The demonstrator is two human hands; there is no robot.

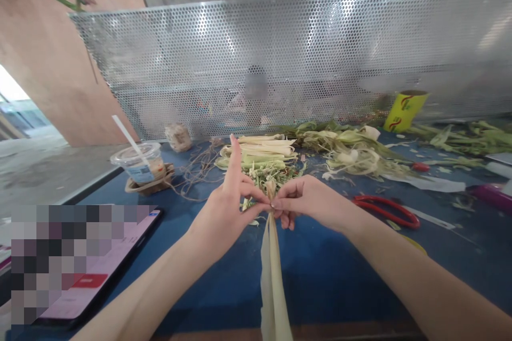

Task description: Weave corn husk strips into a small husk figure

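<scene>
A long pale corn husk [276,282] runs from my fingertips down toward the table's front edge, with its gathered end above them. My left hand [230,200] pinches the husk between thumb and fingertips, its index finger pointing up. Opposite it, my right hand [306,200] pinches the same spot, and the two hands' fingertips meet there. What lies between the fingertips is too small to make out. Just beyond my hands are a heap of small dried flowers and stems [276,173] and a stack of flattened husks [264,149].
Red-handled scissors [386,210] lie right of my right hand. A lidded cup with a straw [140,162], tangled twine [200,165] and a phone or tablet [92,282] are at left. Loose husks [340,141] and a yellow roll [406,112] stand before a perforated metal screen [296,37].
</scene>
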